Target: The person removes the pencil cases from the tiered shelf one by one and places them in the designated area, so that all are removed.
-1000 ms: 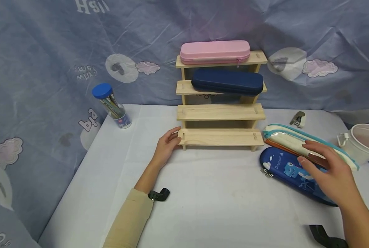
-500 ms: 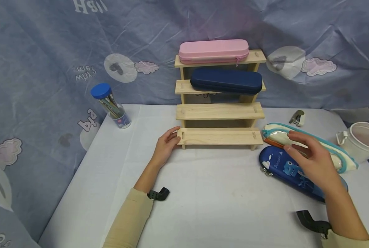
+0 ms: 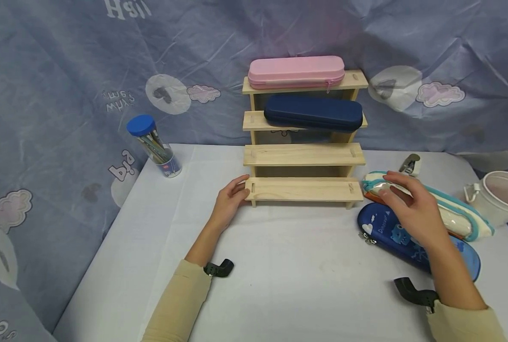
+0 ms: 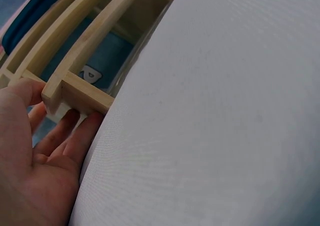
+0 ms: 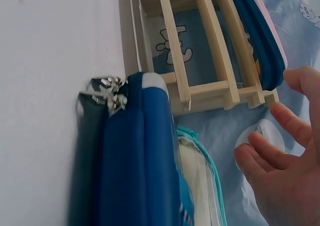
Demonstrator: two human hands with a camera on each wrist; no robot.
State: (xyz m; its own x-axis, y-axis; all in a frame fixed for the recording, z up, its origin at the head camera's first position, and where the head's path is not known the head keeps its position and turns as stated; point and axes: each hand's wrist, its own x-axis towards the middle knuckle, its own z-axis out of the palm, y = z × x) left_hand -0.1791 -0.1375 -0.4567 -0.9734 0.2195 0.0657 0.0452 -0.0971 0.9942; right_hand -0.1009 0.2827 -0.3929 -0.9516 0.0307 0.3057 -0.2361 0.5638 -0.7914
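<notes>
The right hand (image 3: 416, 211) has shifted toward ten o'clock, its grip relaxed and empty over the cream pouch (image 3: 452, 217), at the rack's (image 3: 304, 155) four o'clock; the left hand (image 3: 230, 198) holds the rack's nine-o'clock end. Apparently reaching; next calls for pinching the pouch.

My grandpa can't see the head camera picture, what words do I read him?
A person's left hand holds one end of a wooden four-step shelf, and the right hand hovers over a cream pouch and a blue dinosaur case. A pink case lies on top, a navy case one step down.
</notes>
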